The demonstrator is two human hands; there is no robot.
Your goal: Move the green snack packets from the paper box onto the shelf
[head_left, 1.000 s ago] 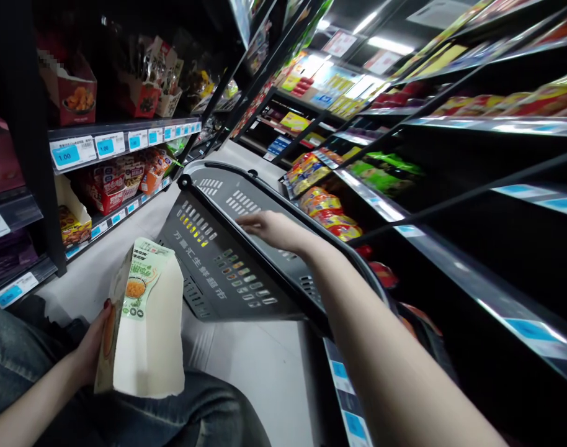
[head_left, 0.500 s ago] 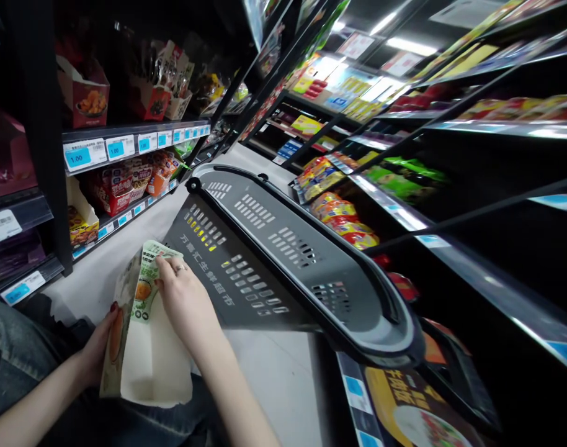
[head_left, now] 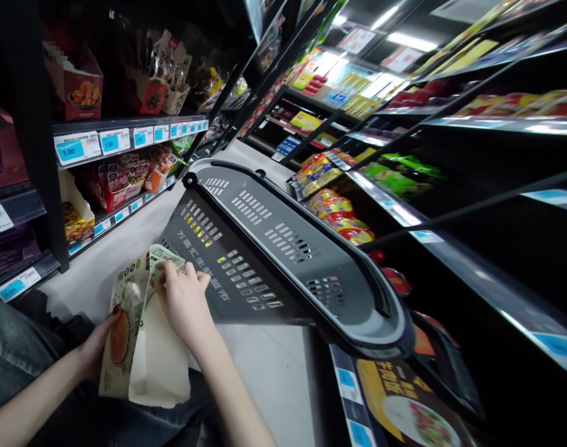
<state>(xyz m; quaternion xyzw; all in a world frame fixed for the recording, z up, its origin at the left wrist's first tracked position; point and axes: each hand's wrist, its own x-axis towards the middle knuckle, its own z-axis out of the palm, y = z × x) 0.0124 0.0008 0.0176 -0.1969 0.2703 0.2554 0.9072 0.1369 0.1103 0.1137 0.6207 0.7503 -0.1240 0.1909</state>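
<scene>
My left hand [head_left: 100, 344] grips the side of an open cardboard display box [head_left: 160, 366], with the thumb on its printed outer face and the other fingers hidden behind. The box is pale inside, with green print and a food picture outside, and rests tilted over my lap. At its far end my right hand [head_left: 183, 298] is closed, fingers curled over a green printed packet [head_left: 165, 253]. Only the packet's upper edge shows; the fingers and the box wall cover the rest.
A grey shopping basket [head_left: 260, 248] with slotted sides stands tilted in view just beyond the box. To the left, a shelf [head_left: 134, 139] with price tags carries snack boxes. Noodle packs [head_left: 337, 214] line the right shelves, and a yellow-brown food box [head_left: 409, 397] sits at lower right.
My right hand's fingers have curled, and less of the green packet shows. The box has turned so that more of its printed side faces me. The view has shifted slightly.
</scene>
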